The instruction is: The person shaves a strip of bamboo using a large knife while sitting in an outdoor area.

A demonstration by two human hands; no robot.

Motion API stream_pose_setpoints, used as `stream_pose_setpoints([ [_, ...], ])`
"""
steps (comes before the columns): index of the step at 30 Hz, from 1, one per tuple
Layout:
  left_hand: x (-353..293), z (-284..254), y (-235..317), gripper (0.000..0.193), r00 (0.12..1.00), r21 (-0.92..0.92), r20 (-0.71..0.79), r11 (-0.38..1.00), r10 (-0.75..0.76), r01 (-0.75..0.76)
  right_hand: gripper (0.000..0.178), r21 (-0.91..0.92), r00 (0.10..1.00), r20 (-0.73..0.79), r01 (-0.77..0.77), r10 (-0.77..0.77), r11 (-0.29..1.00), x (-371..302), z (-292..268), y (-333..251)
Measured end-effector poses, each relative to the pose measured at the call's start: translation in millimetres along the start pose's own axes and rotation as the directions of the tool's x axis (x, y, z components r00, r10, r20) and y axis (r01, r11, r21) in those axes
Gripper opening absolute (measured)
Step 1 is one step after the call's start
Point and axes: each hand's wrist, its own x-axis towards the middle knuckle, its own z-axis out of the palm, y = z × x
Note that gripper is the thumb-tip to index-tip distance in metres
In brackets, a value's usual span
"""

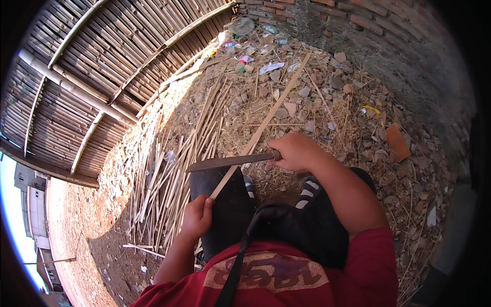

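My right hand point(292, 152) is closed round the handle of a long machete point(225, 161), whose dark blade points to the left above my left knee. Under the blade runs a long flat bamboo strip point(271, 115), slanting from my lap away to the upper right over the ground. The near end of that strip is gripped in my left hand point(197, 217), thumb on top, beside my left thigh. The blade crosses the strip a short way ahead of my left hand; whether the edge touches it I cannot tell.
Many thin bamboo strips point(171, 189) lie in a loose pile at my left. A bamboo-slat wall point(123, 51) leans at the upper left, and a brick wall point(409, 51) closes off the right. Rubble, straw and litter cover the ground, with a broken tile point(397, 143) at the right.
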Motion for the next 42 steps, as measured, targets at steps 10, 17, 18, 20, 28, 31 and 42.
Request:
stream_pose_setpoints([
  [10, 1, 3, 0, 0.022, 1.0, 0.023, -0.018, 1.0, 0.004, -0.004, 0.033, -0.048, 1.0, 0.009, -0.013, 0.014, 0.999, -2, -2, 3],
  [17, -6, 12, 1, 0.019, 0.991, 0.065, -0.127, 0.997, 0.044, -0.036, 0.031, 0.297, 0.97, -0.032, -0.22, 0.24, 0.929, 22, 21, 47],
  [18, -4, 11, 1, 0.019, 0.992, 0.056, -0.121, 0.998, 0.04, -0.033, 0.03, 0.258, 0.977, -0.036, -0.196, 0.212, 0.946, 21, 20, 45],
  [20, -4, 8, 4, 0.02, 0.996, 0.065, -0.083, 0.997, 0.043, -0.037, 0.03, 0.186, 0.987, -0.035, -0.147, 0.156, 0.972, 14, 20, 34],
  [28, -2, 2, -14, 0.027, 0.998, -0.092, -0.02, 0.995, -0.051, 0.049, 0.024, 0.214, 0.995, -0.046, -0.082, 0.094, 0.973, 15, 17, 39],
  [31, 0, 4, -11, 0.027, 0.998, -0.095, -0.01, 0.993, -0.069, 0.068, 0.022, 0.195, 0.992, -0.08, -0.077, 0.095, 0.978, 14, 17, 40],
  [42, -3, 4, -3, 0.023, 0.999, -0.015, -0.046, 0.999, 0.028, -0.029, 0.025, 0.317, 0.933, -0.179, -0.245, 0.311, 0.916, 12, 9, 64],
])
